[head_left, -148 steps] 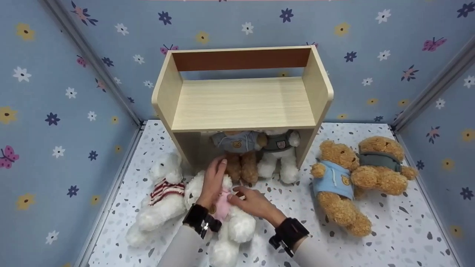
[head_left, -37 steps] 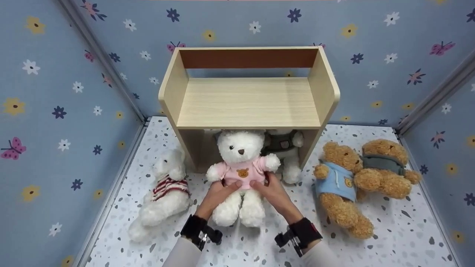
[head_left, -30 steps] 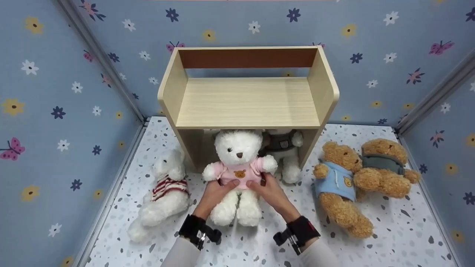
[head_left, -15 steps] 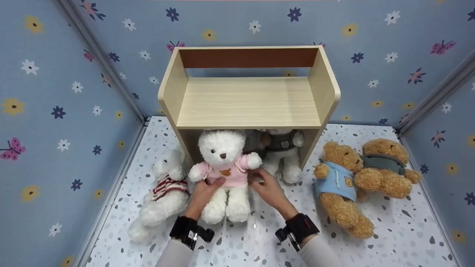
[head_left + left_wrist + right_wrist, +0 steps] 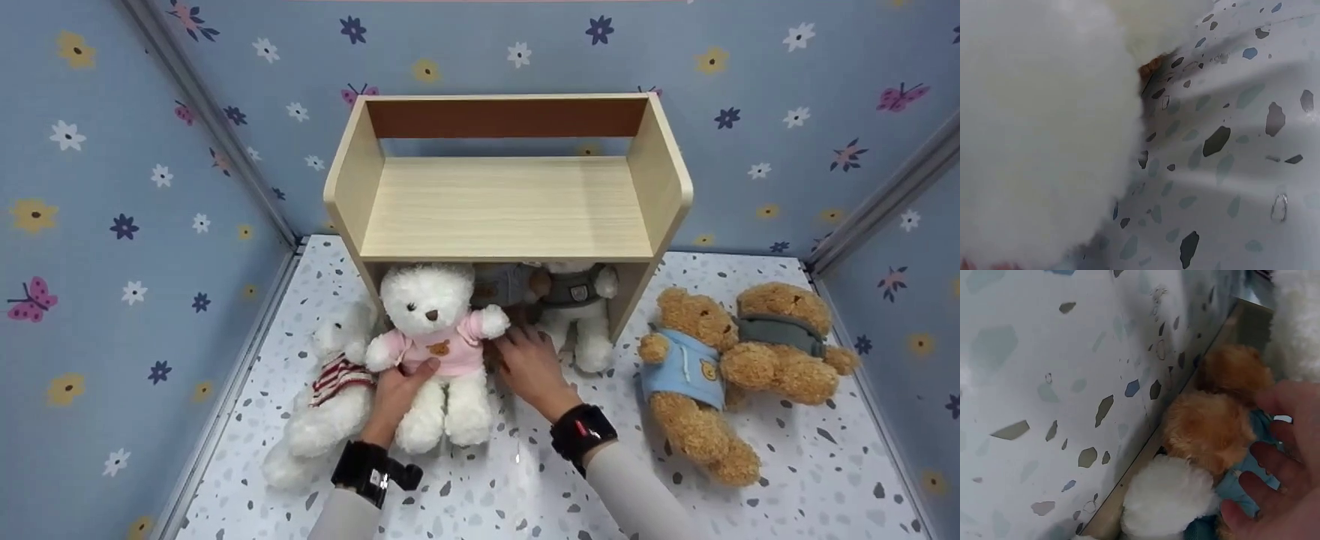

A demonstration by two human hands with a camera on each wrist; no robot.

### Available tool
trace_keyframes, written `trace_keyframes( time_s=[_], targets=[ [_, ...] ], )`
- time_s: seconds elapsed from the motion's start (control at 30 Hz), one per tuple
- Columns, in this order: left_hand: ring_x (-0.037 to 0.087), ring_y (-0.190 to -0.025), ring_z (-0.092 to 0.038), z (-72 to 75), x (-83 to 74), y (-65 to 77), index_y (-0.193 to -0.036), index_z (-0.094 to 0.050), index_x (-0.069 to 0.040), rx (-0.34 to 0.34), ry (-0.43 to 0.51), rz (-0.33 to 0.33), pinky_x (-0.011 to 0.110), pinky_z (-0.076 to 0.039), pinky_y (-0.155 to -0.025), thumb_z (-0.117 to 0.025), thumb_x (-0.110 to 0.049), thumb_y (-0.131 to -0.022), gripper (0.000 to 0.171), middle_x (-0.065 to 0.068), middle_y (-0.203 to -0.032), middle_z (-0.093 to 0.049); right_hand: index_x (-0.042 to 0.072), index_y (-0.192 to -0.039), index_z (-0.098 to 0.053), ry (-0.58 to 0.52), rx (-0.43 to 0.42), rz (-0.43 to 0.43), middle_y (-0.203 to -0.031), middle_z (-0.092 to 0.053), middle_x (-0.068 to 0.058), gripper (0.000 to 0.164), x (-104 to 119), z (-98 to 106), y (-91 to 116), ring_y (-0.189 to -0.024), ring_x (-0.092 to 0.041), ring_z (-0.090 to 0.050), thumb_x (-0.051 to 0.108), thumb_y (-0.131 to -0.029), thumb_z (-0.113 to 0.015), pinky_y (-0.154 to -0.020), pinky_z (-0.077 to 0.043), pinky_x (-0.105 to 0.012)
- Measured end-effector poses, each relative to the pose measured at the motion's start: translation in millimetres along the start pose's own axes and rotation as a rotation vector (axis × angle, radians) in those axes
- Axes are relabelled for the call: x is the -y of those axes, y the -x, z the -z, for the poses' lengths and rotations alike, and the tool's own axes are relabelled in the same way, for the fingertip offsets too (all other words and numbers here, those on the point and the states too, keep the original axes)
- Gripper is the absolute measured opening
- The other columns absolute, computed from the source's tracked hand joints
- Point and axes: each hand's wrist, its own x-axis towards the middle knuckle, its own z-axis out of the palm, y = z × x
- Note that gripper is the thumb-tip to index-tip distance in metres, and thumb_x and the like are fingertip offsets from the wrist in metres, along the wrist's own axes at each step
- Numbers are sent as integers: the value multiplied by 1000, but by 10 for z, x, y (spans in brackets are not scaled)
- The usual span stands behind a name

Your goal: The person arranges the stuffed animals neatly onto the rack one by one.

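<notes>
My left hand (image 5: 396, 397) grips the lower side of a white teddy bear (image 5: 431, 304) in a pink top, its thumb across the bear's front. The bear stands upright at the shelf's lower left opening. In the left wrist view its blurred white fur (image 5: 1044, 129) covers that hand. Behind it, inside the lower compartment, is a brown teddy bear in a blue hoodie (image 5: 504, 283), mostly hidden. My right hand (image 5: 534, 371) reaches to this brown bear. In the right wrist view its fingers are loosely bent beside the bear's brown legs (image 5: 1207, 433) and blue hoodie (image 5: 1244, 486).
A wooden two-tier shelf (image 5: 502, 206) stands against the back wall. At its lower right stands a white bear in a grey vest (image 5: 576, 289). A white bear in a striped top (image 5: 341, 375) lies left. Two brown bears, one in light blue (image 5: 684, 367), one in green (image 5: 780, 334), lie right.
The pink-topped bear was lifted upright from the floor to the shelf, then shifted left. My right hand has let go of it and moved in to the brown bear behind.
</notes>
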Motion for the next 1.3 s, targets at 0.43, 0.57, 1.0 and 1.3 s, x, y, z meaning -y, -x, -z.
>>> trace_keyframes(
  time_s=[0.43, 0.57, 1.0, 1.3],
  targets=[
    [37, -141, -45, 58, 59, -11, -150, -45, 4, -12, -22, 39, 45, -32, -120, -80, -42, -91, 82, 28, -150, -49, 17, -123, -75, 98, 204, -95, -139, -62, -13, 33, 157, -101, -197, -129, -46, -53, 35, -96, -73, -85, -53, -63],
    [37, -144, -42, 61, 64, -16, -152, -43, 2, -4, -19, 37, 46, -30, -121, -79, -43, -91, 84, 27, -153, -47, 13, -114, -78, 98, 130, -103, -130, -67, -14, 28, 153, -166, -213, -126, -47, -56, 27, -90, -79, -81, -58, -57],
    [31, -145, -39, -100, 21, -236, -152, -41, 0, -43, 91, 7, 41, -28, -122, -80, -39, -92, 82, 22, -155, -45, 4, -110, -66, -204, 32, -252, -95, -70, -19, 18, -71, -214, -99, -77, -43, -69, 9, -95, -73, -65, -57, -55],
    [33, -137, -49, -228, -122, -485, -140, -54, -2, -84, -15, -5, 42, -36, -117, -80, -42, -91, 69, 22, -145, -55, 3, -102, -63, -314, -27, -276, -86, -69, -17, 11, -95, -263, -8, -77, -42, -67, -1, -94, -70, -67, -56, -53]
  ],
)
